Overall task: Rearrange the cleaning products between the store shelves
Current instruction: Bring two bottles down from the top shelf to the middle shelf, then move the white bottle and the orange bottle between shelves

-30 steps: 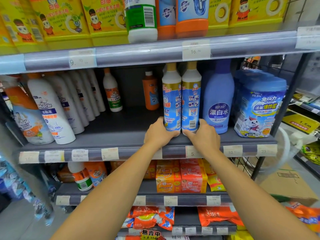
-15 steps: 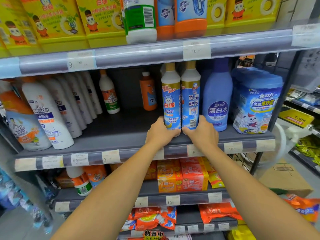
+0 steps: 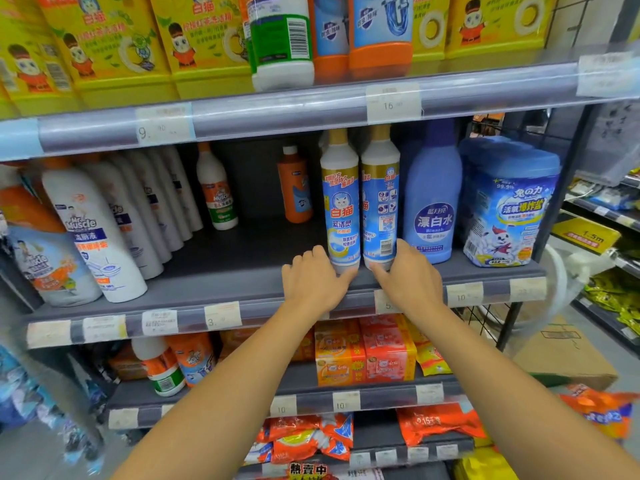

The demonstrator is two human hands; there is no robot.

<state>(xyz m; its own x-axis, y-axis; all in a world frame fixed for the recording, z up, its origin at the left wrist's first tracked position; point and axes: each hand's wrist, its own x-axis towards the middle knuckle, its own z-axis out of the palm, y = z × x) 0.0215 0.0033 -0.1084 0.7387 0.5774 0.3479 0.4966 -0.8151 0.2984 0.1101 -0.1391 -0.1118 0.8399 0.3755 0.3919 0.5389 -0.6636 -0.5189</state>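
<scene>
Two tall white bottles with blue labels stand upright side by side at the front of the grey middle shelf (image 3: 242,292). My left hand (image 3: 311,282) holds the base of the left bottle (image 3: 341,206), thumb under it. The base of the right bottle (image 3: 380,202) is gripped by my right hand (image 3: 407,275). The two bottles touch each other. Both bases are partly hidden by my fingers.
A blue bleach bottle (image 3: 433,199) and a blue tub (image 3: 509,202) stand right of the pair. White Mr Muscle bottles (image 3: 93,233) line the left side. An orange bottle (image 3: 296,185) and a white-orange bottle (image 3: 216,192) stand at the back. Yellow boxes (image 3: 197,43) fill the upper shelf.
Both hands have stayed on the bases of the two bottles, and the pair looks slightly nearer the shelf's front edge. The camera view has shifted a little.
</scene>
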